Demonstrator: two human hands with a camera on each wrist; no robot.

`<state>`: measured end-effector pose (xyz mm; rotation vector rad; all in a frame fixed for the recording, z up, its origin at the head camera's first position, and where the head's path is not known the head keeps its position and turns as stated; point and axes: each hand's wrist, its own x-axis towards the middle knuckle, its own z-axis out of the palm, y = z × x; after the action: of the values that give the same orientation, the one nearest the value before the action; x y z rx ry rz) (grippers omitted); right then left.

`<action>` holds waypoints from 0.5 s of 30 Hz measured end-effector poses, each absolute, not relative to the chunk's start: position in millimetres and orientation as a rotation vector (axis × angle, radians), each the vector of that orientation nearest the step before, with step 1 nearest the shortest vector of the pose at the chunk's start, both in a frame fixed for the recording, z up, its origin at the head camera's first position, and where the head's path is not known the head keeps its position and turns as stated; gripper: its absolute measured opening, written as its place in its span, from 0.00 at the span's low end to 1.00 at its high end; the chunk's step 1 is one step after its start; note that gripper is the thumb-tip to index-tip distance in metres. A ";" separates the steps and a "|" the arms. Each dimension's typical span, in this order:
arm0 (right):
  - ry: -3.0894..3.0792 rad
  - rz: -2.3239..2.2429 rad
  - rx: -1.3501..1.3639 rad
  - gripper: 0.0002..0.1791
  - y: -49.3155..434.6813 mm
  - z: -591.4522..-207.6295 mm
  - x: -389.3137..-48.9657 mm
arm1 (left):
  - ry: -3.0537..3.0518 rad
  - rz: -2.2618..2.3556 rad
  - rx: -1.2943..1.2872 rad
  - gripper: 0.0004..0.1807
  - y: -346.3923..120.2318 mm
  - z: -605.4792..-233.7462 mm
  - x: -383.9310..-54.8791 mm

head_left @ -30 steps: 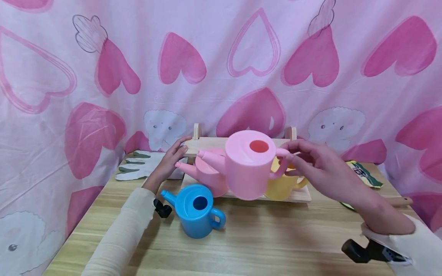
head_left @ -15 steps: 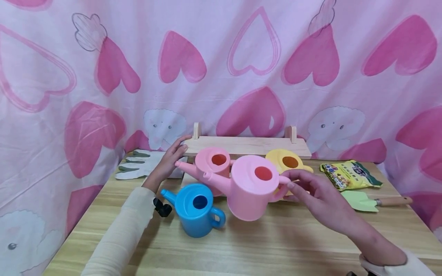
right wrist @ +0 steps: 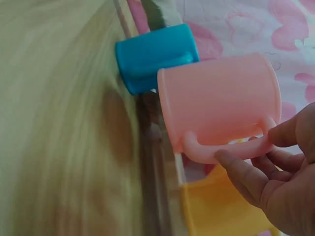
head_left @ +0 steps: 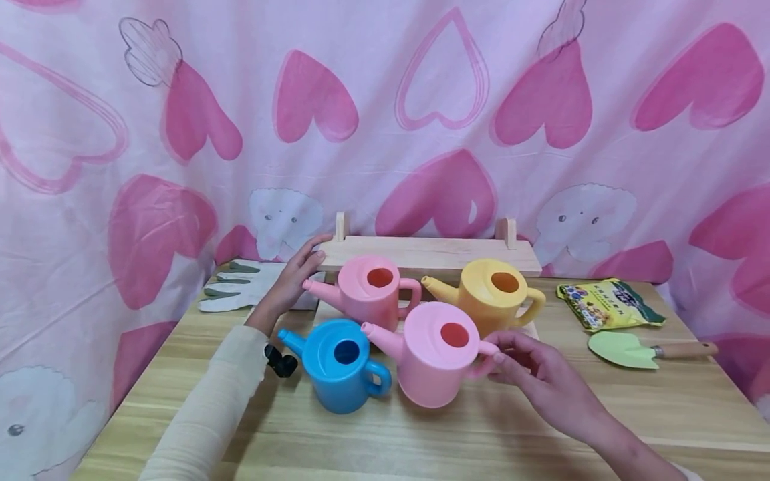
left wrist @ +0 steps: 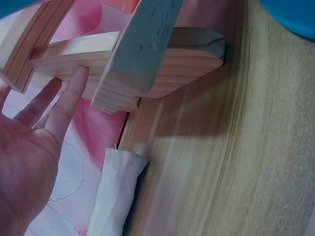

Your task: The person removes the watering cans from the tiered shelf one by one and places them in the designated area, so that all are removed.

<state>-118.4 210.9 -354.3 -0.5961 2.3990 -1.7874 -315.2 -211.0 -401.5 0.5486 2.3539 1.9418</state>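
My right hand (head_left: pixel 538 381) pinches the handle of a light pink watering can (head_left: pixel 436 361), which hangs just above the table, upright. In the right wrist view, thumb and fingers close on the handle of this watering can (right wrist: pixel 216 103). A blue watering can (head_left: pixel 339 374) stands to its left on the table. Behind, on the lower tier of a wooden shelf (head_left: pixel 421 252), stand a darker pink watering can (head_left: pixel 367 294) and a yellow watering can (head_left: pixel 490 294). My left hand (head_left: pixel 295 280) rests on the shelf's left end; the left wrist view shows straight fingers (left wrist: pixel 71 98) touching the wood.
White gardening gloves (head_left: pixel 246 290) with green-grey patches lie behind my left forearm. To the right are a yellow packet (head_left: pixel 610 304) and a light green trowel (head_left: pixel 625 351) with a wooden handle. A pink heart-patterned curtain (head_left: pixel 385 100) hangs behind the wooden table (head_left: pixel 337 447).
My right hand has lowered the light pink watering can from in front of the shelf towards the table, nearer me. The yellow watering can has come into fuller view. My left hand stays on the shelf.
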 end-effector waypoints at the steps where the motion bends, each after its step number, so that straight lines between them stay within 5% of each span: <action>1: 2.384 -1.808 -0.599 0.10 209.7 -356.9 -118.0 | 2.359 1.941 0.544 0.31 -211.0 -401.1 -314.9; 15: 2.354 -1.770 -0.473 0.12 211.8 -374.9 -121.5 | 2.353 1.947 0.551 0.31 -210.5 -401.3 -314.8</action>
<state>-121.5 211.8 -374.9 -0.4730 2.3535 -1.7705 -314.8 -210.5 -401.3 0.5511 2.3532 1.9475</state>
